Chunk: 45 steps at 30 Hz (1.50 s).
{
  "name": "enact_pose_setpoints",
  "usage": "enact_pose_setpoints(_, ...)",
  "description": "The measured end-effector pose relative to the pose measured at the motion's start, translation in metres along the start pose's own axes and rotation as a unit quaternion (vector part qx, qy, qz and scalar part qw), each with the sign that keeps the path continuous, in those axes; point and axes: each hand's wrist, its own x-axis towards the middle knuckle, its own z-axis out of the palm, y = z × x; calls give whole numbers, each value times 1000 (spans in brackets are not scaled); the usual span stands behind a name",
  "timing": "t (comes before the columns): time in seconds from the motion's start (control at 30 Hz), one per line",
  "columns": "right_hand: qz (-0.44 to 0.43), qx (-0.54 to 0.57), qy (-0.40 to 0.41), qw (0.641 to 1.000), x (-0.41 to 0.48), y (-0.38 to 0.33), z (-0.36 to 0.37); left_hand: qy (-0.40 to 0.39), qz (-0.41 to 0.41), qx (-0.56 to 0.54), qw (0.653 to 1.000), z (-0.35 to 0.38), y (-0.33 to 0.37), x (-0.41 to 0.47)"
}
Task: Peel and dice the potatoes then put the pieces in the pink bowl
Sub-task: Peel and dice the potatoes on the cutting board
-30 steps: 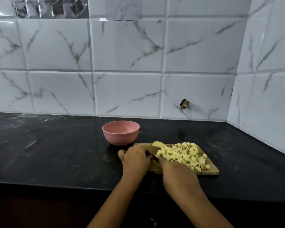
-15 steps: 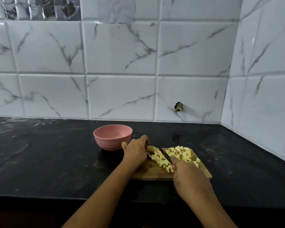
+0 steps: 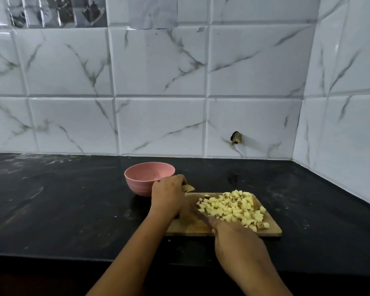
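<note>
The diced potato (image 3: 233, 208) is heaped on the right half of the cutting board (image 3: 190, 228), as pale cubes with some skin left on. One larger potato piece (image 3: 188, 188) is pinched in the left hand (image 3: 169, 197). In the last half second that hand has been carried from over the board's far left part to just past its far left corner. The knife (image 3: 202, 217) has been drawn out of the heap, and its blade is now laid along the heap's left edge. Its handle is gripped by the right hand (image 3: 237, 238) at the board's near edge. Cutting is therefore judged paused; whether the held piece is meant for the bowl or for more cuts cannot be told.

The pink bowl (image 3: 137, 184) is stood upright just beyond the board's far left corner. No potato is seen in the visible part of its inside, so the transfer is judged not yet begun. The board is laid on a black counter (image 3: 73, 210), and a tiled wall (image 3: 158, 82) is seen behind it.
</note>
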Motion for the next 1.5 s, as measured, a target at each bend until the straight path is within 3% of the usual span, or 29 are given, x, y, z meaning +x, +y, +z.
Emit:
enact_pose_setpoints(0.2,21,-33,28,999,18,-5,1,-89,33,-86,992,0,5,-25)
enact_pose_setpoints(0.33,31,1,46,998,15,-3,1,-66,-2,-202,977,3,-2,-30)
enact_pose_setpoints(0.43,35,19,53,998,14,-1,2,-66,-32,-224,972,0,-10,-35)
enact_pose_setpoints(0.57,14,36,65,997,13,-5,1,-89,-76,-184,976,-4,-15,-39)
enact_pose_setpoints(0.7,-5,22,85,996,16,-8,4,-62,-113,-123,984,-3,-5,-46)
enact_pose_setpoints(0.83,-16,2,83,996,19,-8,10,-28,-112,-78,990,-4,0,-49)
enact_pose_setpoints(0.97,-2,14,52,999,21,-7,13,-32,-105,-59,992,-1,-1,-47)
enact_pose_setpoints(1.27,-34,-75,52,995,19,-35,17,-33,-54,9,998,3,-2,-42)
enact_pose_setpoints(1.5,-32,-74,25,996,27,-32,16,-17,-83,13,996,7,0,-48)
